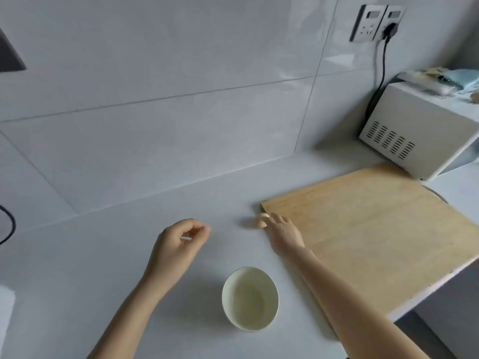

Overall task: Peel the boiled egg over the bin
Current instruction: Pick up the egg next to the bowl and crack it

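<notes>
Egg (255, 223) at right hand's (283, 233) fingertips.

The right hand's fingers (276, 220) partly hide the egg (256, 223); grip unclear.

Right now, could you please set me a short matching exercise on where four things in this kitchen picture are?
Things:
1. egg
2. bowl
3. cutting board
4. microwave

Places:
A. in the far right corner of the counter, below the wall socket
B. near edge of the counter, between the two forearms
C. at the right hand's fingertips, by the board's corner
D. flat on the counter, right of the egg

Pairs: 1-C, 2-B, 3-D, 4-A
</notes>
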Demonstrator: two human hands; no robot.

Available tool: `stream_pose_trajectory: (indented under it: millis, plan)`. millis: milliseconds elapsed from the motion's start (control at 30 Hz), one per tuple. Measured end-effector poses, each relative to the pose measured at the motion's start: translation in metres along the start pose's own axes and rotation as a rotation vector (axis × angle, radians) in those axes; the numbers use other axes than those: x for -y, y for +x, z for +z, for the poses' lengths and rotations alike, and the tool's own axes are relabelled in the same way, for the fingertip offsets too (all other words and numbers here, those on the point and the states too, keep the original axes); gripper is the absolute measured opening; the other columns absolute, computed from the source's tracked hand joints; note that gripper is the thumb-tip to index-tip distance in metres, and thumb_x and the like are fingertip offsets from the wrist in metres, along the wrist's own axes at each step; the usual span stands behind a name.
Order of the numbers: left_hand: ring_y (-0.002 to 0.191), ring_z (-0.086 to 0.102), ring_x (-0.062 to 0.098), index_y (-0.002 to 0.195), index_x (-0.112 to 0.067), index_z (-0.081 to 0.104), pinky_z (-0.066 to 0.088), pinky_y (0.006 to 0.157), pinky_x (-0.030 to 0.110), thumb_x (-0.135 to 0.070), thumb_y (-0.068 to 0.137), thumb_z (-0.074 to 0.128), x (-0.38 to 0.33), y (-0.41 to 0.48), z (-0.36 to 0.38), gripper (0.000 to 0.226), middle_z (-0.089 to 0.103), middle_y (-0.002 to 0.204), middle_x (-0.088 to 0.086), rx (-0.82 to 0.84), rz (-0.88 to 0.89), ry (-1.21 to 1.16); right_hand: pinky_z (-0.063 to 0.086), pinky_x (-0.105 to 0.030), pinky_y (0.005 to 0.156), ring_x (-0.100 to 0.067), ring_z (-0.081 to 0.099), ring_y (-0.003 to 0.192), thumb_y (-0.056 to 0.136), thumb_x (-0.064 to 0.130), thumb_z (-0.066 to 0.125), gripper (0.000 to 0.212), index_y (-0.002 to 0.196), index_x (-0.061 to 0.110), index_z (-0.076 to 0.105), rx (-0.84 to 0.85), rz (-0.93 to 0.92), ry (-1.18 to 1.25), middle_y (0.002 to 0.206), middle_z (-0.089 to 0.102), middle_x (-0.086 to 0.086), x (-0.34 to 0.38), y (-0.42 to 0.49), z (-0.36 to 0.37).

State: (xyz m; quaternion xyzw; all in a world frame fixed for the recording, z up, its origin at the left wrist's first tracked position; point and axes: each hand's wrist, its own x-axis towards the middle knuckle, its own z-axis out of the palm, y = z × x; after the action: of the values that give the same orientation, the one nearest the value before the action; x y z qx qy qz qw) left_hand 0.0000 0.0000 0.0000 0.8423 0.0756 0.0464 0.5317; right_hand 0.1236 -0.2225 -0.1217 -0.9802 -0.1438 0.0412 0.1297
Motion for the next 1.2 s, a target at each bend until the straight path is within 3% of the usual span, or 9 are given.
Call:
stream_pose_trajectory:
  millis: [133,333,467,533,700,833,967,1067,1200]
  plan:
    - [0.079,0.061,-0.002,0.074,-0.021,0.069,0.041,0.067,0.004,-0.017,0.088,0.061,0.032,0.019,-0.006,0.017,0.070,0.081,-0.018,0.010,-0.029,-0.013,0.039,-0.039,0.096,-0.030,0.031,0.130,0.082,-0.004,0.041,0.060,0.136,0.024,0.037,0.111,0.013,-0.162,0.147,0.029,-0.006,0.009,0.040,0.026]
    - [0.074,0.060,0.002,0.073,-0.024,0.068,0.042,0.063,0.010,-0.020,0.086,0.061,0.063,0.033,0.001,0.015,0.068,0.080,-0.017,0.109,-0.034,0.082,0.038,-0.036,0.080,-0.032,0.044,0.107,0.084,-0.002,0.047,0.033,0.111,0.014,0.056,0.022,0.011,-0.352,0.117,0.053,-0.010,0.009,0.063,0.050]
    - [0.073,0.057,0.000,0.075,-0.020,0.068,0.040,0.063,0.009,-0.018,0.086,0.060,0.074,0.033,0.024,0.013,0.067,0.077,-0.009,0.234,0.019,0.181,0.042,-0.036,0.075,-0.032,0.049,0.096,0.084,0.013,0.058,0.029,0.112,0.010,0.050,-0.081,0.181,0.022,0.107,0.059,-0.010,0.006,0.036,0.044]
    - [0.078,0.060,0.005,0.081,-0.019,0.068,0.044,0.070,0.018,-0.017,0.085,0.060,0.081,0.032,0.040,0.009,0.067,0.083,-0.007,0.289,0.050,0.226,0.040,-0.033,0.070,-0.030,0.052,0.088,0.080,0.018,0.062,0.035,0.108,0.008,0.045,-0.140,0.339,0.296,0.094,0.060,-0.006,0.008,0.004,0.029]
    - [0.111,0.057,0.017,0.122,-0.019,0.057,0.042,0.090,0.027,-0.030,0.088,0.057,0.088,0.024,0.082,0.035,0.061,0.120,0.000,0.378,0.101,0.415,0.042,-0.024,0.058,-0.010,0.057,0.071,0.079,0.030,0.065,0.024,0.095,0.018,0.052,-0.103,0.562,0.607,0.078,0.060,0.011,0.008,-0.099,0.003]
    - [0.108,0.058,0.026,0.130,-0.023,0.048,0.046,0.081,0.032,-0.030,0.092,0.048,0.095,0.014,0.102,0.038,0.063,0.118,0.006,0.456,0.052,0.650,0.042,-0.019,0.061,-0.010,0.056,0.074,0.084,0.033,0.061,0.013,0.092,0.023,0.060,-0.067,0.560,0.620,0.084,0.062,0.006,0.005,-0.157,0.016]
    - [0.100,0.060,0.035,0.124,-0.018,0.055,0.045,0.074,0.034,-0.012,0.092,0.042,0.098,0.010,0.106,0.034,0.068,0.108,0.014,0.352,0.021,0.679,0.035,-0.016,0.062,0.004,0.049,0.070,0.089,0.025,0.059,0.021,0.107,0.019,0.052,-0.111,0.405,0.475,0.085,0.056,0.010,0.003,-0.187,0.034]
    - [0.099,0.061,0.037,0.118,-0.015,0.059,0.047,0.076,0.038,-0.013,0.091,0.045,0.098,0.008,0.106,0.031,0.068,0.107,0.017,0.296,-0.006,0.669,0.039,-0.017,0.061,-0.002,0.051,0.064,0.087,0.014,0.061,0.018,0.102,0.016,0.052,-0.223,0.194,0.385,0.085,0.059,0.004,0.003,-0.199,0.046]
    - [0.096,0.061,0.037,0.113,-0.012,0.060,0.047,0.074,0.038,-0.014,0.092,0.046,0.097,0.002,0.106,0.025,0.069,0.105,0.017,0.233,-0.054,0.666,0.046,-0.026,0.060,-0.015,0.056,0.066,0.086,0.009,0.061,0.021,0.103,0.018,0.052,-0.298,0.121,0.343,0.091,0.060,-0.002,-0.001,-0.207,0.056]
